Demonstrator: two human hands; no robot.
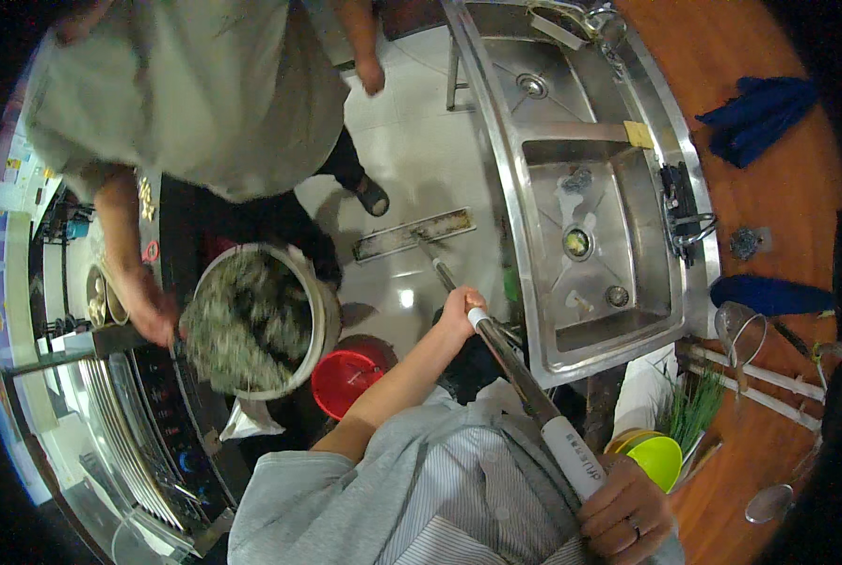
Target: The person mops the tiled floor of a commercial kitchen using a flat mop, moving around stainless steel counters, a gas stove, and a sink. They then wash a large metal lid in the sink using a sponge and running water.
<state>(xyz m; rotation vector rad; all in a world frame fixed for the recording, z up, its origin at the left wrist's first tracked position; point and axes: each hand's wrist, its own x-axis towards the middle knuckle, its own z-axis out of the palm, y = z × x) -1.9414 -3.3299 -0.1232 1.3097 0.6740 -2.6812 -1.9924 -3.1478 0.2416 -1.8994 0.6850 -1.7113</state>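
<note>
Both of my hands hold a flat mop with a long metal pole (502, 357). My left hand (461, 311) closes around the pole at a white collar, with the arm stretched forward. Lower down, near my right side, my right hand (626, 508) grips the pole's end beside a white sleeve (573, 458) that bears writing; a ring sits on one finger. The rectangular mop head (415, 233) lies flat on the pale tiled floor (407, 148), between the sink unit and another person. Its pad looks dirty.
Another person (202, 99) stands ahead on the left, one foot near the mop head. Beside them are a large pale bucket (328, 311) with blurred grey-green contents and a red bucket (343, 381). A steel double sink (516, 133) borders the right; a stove (170, 424) is at left.
</note>
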